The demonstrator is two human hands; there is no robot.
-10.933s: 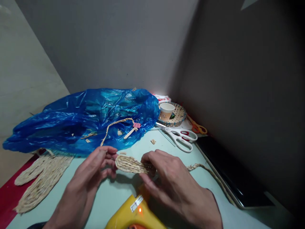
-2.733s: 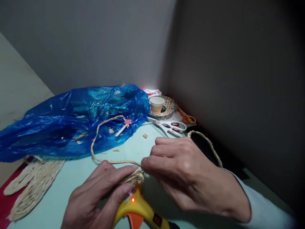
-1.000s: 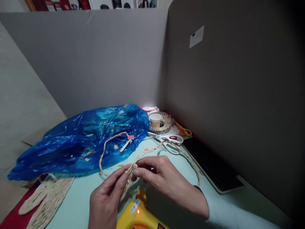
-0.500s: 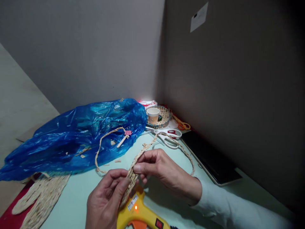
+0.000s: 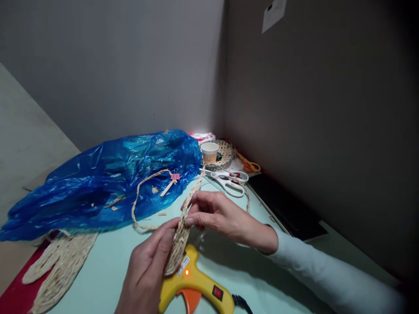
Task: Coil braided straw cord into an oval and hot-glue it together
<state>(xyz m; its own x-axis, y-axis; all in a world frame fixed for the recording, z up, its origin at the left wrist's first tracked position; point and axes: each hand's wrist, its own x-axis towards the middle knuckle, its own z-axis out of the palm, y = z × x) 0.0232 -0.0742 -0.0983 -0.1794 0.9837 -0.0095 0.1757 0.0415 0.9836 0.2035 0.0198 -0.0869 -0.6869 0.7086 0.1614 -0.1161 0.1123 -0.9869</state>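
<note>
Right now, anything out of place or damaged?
Loose straw-coloured scraps lie scattered on the blue plastic bag and green tabletop, like stray offcuts. No spill shows; the visible part of the braided piece in the left hand and right hand looks undamaged.

One blue bag (image 5: 124,161) bears one pink clip (image 5: 175,176). Right of the bag are one cup (image 5: 210,154), one basket (image 5: 226,150), one white pair of scissors (image 5: 220,176), one orange pair (image 5: 245,160), one dark panel (image 5: 284,205). In front of the bag are two woven pieces (image 5: 62,272), one glue gun (image 5: 196,278).

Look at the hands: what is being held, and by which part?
The coiled straw-coloured piece: the left hand holds its left edge; the right hand pinches its upper end, near the trailing braid.
</note>
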